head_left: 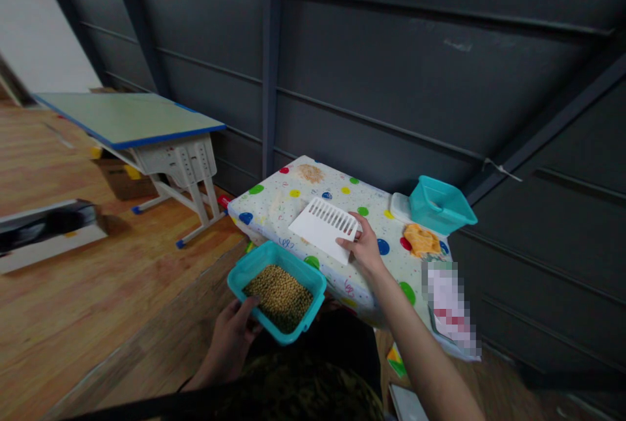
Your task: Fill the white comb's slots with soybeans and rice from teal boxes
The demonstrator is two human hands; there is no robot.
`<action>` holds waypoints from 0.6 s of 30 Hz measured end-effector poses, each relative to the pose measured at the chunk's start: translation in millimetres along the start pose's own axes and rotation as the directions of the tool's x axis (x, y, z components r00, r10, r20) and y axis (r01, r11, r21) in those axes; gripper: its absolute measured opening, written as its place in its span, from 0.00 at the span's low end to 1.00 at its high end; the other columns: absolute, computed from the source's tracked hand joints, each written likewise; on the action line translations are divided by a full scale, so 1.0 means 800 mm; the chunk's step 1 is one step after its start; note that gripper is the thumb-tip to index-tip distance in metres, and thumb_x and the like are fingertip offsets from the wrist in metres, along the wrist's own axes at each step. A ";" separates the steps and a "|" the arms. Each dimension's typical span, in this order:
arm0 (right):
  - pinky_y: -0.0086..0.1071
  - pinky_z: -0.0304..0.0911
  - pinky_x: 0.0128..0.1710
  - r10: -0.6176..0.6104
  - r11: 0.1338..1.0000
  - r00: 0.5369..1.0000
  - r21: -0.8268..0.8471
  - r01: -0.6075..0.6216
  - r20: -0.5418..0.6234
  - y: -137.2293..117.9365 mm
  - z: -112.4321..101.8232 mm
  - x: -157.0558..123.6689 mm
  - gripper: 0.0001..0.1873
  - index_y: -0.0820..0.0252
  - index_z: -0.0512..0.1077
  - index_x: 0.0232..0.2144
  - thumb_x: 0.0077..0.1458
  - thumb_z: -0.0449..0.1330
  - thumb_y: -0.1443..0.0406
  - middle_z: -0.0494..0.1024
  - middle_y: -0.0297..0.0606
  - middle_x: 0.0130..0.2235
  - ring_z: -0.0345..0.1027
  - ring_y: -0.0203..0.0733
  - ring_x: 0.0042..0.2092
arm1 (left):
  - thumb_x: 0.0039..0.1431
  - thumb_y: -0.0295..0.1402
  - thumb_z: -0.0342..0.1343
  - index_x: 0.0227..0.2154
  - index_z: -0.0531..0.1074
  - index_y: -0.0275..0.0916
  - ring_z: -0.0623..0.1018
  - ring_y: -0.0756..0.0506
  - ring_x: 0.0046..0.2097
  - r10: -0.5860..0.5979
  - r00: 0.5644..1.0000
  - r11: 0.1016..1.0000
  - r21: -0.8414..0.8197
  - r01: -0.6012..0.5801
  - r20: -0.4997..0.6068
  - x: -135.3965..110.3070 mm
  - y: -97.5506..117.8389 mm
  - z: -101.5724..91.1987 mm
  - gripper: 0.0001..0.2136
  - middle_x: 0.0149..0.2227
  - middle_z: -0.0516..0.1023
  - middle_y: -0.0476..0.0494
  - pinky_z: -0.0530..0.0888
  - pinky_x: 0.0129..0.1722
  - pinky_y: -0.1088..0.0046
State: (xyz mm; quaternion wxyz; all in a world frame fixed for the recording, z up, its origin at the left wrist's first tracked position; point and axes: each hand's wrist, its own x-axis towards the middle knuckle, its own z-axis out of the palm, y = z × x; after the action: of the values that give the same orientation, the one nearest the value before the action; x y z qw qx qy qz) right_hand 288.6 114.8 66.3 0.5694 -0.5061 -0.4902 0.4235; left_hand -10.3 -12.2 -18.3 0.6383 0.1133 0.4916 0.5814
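My left hand [233, 335] grips the near rim of a teal tub [243, 267] filled with small tan beans, held just off the near edge of the table. My right hand [362, 246] pinches the corner of a white slotted scraper [323, 227], which lies flat on the spotted tablecloth [274, 203]. A small scatter of tan bits [311, 173] lies at the far end of the cloth.
A second teal tub [439, 204] stands at the far right of the table beside a white lid [400, 206] and an orange cloth [421, 239]. A blue-edged desk [130, 120] stands to the left on the wooden floor. A dark panelled wall rises behind.
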 end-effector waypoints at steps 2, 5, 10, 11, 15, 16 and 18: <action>0.44 0.77 0.43 0.002 1.000 1.000 -0.014 -0.002 0.003 0.001 -0.001 -0.005 0.48 0.47 0.69 0.61 0.37 0.79 0.63 0.86 0.36 0.43 0.80 0.53 0.43 | 0.41 0.39 0.81 0.32 0.78 0.37 0.74 0.49 0.28 0.002 1.000 1.000 -0.003 -0.002 -0.001 0.000 -0.001 0.002 0.20 0.25 0.76 0.53 0.74 0.26 0.74; 0.45 0.77 0.44 -0.005 0.999 1.000 -0.045 0.007 0.028 -0.001 -0.002 -0.017 0.47 0.48 0.69 0.62 0.39 0.79 0.61 0.86 0.38 0.44 0.81 0.54 0.44 | 0.38 0.40 0.82 0.30 0.77 0.37 0.72 0.51 0.26 0.017 1.000 1.000 -0.015 -0.017 -0.026 -0.001 -0.001 0.005 0.22 0.23 0.74 0.55 0.73 0.24 0.76; 0.45 0.79 0.45 -0.032 0.998 0.998 -0.056 0.035 0.052 -0.011 0.000 -0.043 0.45 0.48 0.69 0.63 0.42 0.78 0.60 0.86 0.39 0.48 0.82 0.54 0.46 | 0.37 0.42 0.82 0.27 0.75 0.37 0.70 0.52 0.24 0.030 0.999 1.000 -0.001 -0.031 -0.016 -0.005 0.003 0.010 0.23 0.21 0.72 0.56 0.69 0.21 0.78; 0.45 0.79 0.45 -0.035 0.998 0.998 -0.052 0.037 0.047 -0.013 0.001 -0.048 0.45 0.48 0.69 0.63 0.42 0.78 0.60 0.86 0.40 0.48 0.82 0.54 0.46 | 0.37 0.42 0.82 0.28 0.75 0.37 0.69 0.53 0.24 0.030 0.999 1.000 0.003 -0.030 -0.010 -0.006 0.004 0.010 0.23 0.21 0.72 0.56 0.69 0.21 0.78; 0.44 0.79 0.43 -0.007 1.000 1.000 -0.028 0.008 0.029 -0.017 0.007 -0.070 0.45 0.49 0.68 0.62 0.42 0.78 0.61 0.86 0.38 0.46 0.82 0.52 0.43 | 0.37 0.42 0.83 0.28 0.76 0.36 0.68 0.53 0.23 0.037 0.999 0.999 0.007 -0.037 0.002 -0.010 0.008 0.015 0.24 0.21 0.71 0.57 0.67 0.20 0.78; 0.43 0.79 0.42 0.003 1.000 1.000 -0.026 -0.002 0.029 -0.017 0.009 -0.075 0.45 0.49 0.68 0.62 0.43 0.78 0.61 0.86 0.38 0.45 0.82 0.52 0.43 | 0.36 0.43 0.83 0.27 0.76 0.36 0.68 0.54 0.23 0.041 0.999 0.999 0.005 -0.041 0.007 -0.011 0.009 0.016 0.24 0.21 0.71 0.57 0.66 0.20 0.79; 0.42 0.79 0.41 0.010 1.000 0.999 -0.026 -0.009 0.033 -0.016 0.013 -0.086 0.45 0.48 0.68 0.62 0.44 0.78 0.61 0.86 0.37 0.45 0.82 0.51 0.42 | 0.35 0.43 0.83 0.27 0.76 0.36 0.67 0.54 0.23 0.048 0.999 0.999 0.001 -0.048 0.004 -0.012 0.011 0.019 0.24 0.20 0.70 0.57 0.64 0.19 0.80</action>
State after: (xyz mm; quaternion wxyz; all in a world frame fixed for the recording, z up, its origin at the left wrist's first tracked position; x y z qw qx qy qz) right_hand 266.7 47.5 70.3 0.5524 -0.5087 -0.5028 0.4282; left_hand -2.7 -11.3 0.1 0.6251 0.1267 0.4876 0.5962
